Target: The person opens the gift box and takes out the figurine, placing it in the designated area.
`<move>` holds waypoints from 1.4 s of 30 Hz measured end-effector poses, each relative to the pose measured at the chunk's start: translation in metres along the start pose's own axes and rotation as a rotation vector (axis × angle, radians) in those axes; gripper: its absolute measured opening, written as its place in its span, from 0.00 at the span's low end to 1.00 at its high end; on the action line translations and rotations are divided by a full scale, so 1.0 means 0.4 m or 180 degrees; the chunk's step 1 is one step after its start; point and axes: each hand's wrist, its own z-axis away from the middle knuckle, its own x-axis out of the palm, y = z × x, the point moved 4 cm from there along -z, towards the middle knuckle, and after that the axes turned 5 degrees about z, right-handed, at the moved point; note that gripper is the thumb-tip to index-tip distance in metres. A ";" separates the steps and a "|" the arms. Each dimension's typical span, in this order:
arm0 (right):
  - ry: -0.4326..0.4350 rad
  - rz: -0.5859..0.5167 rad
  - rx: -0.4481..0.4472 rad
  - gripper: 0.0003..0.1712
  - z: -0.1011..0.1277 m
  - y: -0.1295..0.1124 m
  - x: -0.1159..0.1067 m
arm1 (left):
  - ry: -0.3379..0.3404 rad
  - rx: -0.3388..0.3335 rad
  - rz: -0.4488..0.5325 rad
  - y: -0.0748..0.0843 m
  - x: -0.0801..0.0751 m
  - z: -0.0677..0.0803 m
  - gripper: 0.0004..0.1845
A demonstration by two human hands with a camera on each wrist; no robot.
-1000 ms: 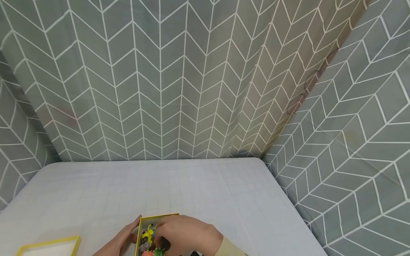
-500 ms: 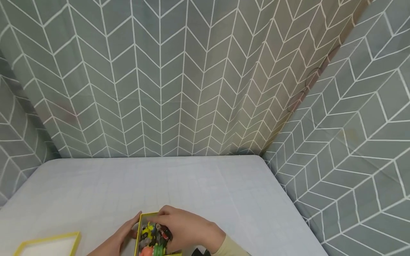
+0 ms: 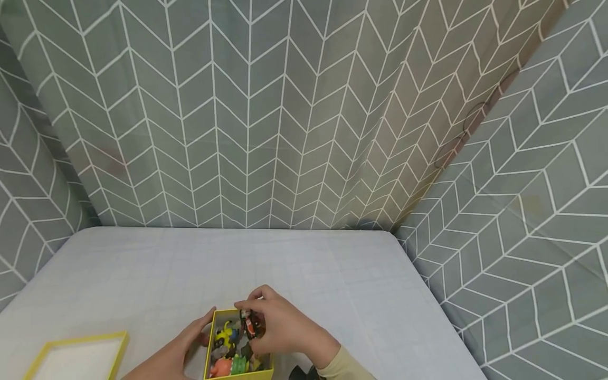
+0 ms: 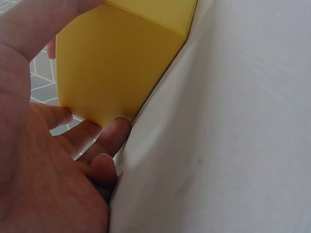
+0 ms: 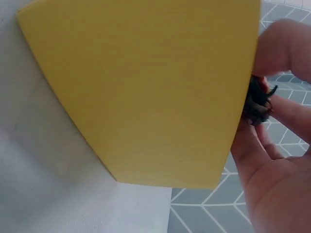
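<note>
In the head view, a small yellow box point(image 3: 258, 375) stands near the bottom edge, with several small toys inside. Among these are a yellow toy point(image 3: 227, 335), an orange one point(image 3: 221, 368) and a green one point(image 3: 239, 364). My left hand point(image 3: 187, 343) holds the box at its left side; the left wrist view has its fingertips point(image 4: 116, 133) at the lower edge of the yellow wall. At the far right corner, my right hand point(image 3: 287, 327) pinches a small dark-and-red toy figure point(image 3: 248, 323). The right wrist view shows its dark end point(image 5: 257, 109) past the wall's edge.
A yellow-rimmed lid point(image 3: 87, 340) with a white inside lies left of the box. Some black object point(image 3: 304, 373) sits by the right wrist at the frame's bottom. White cloth point(image 3: 237, 269) covers the surface, and grey patterned curtains point(image 3: 266, 132) hang around it.
My right hand has drawn the dark-and-red toy figure from among the toys toward the box's far right corner. My left hand stays on the box, and the view has shifted slightly.
</note>
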 end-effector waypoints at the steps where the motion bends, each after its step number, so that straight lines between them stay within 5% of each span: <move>1: 0.0039 -0.0043 0.0004 0.42 0.002 0.003 -0.002 | -0.0007 -0.0003 0.0011 0.000 0.000 -0.001 0.61; 5: 0.0206 -0.0101 0.0033 0.42 0.009 0.018 -0.010 | -0.0016 0.0027 0.0038 -0.001 0.000 -0.006 0.61; 11: 0.0430 -0.0634 0.0127 0.48 0.016 0.039 -0.022 | -0.0099 -0.0027 0.0217 -0.006 0.002 -0.008 0.63; 18: 0.0629 -0.1000 0.0248 0.44 0.024 0.068 -0.041 | -0.0091 0.0100 0.0062 -0.032 -0.005 -0.016 0.61; 25: 0.0837 -0.0909 0.0429 0.45 0.046 0.101 -0.064 | -0.0133 0.0228 0.0042 -0.057 -0.011 -0.027 0.59; 42: 0.1134 -0.0644 0.0841 0.45 0.076 0.197 -0.088 | -0.0213 0.0033 0.0098 -0.059 -0.014 -0.040 0.61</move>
